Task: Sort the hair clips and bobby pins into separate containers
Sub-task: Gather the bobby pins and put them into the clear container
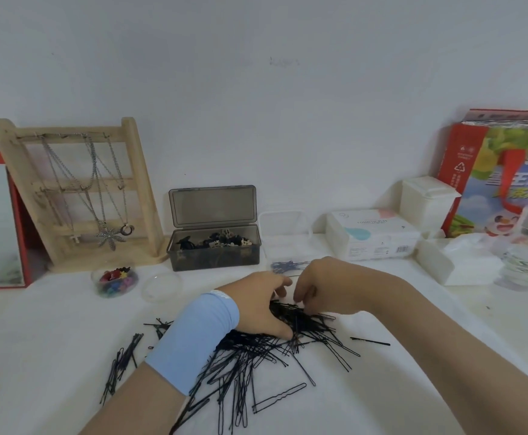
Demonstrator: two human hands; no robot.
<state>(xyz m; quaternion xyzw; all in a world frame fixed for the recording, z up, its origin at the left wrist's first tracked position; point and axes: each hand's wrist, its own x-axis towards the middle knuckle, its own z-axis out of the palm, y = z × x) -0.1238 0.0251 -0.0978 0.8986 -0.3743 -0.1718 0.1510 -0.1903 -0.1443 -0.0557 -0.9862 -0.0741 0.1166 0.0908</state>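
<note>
Noted left hand [256,309] curled round a bunch of bobby pins [250,359], right hand [328,288] pinching the same bunch from above, probably aligning ends for one lift. Found remaining pins strewn on table [52,356] beneath. Located clear box [288,243] holding few pins just behind, grey box [215,259] of hair clips [218,241] beside it, presumably near for short drops.

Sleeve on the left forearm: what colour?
Light blue and plain. The sleeve shows clearly in the head view.
</note>
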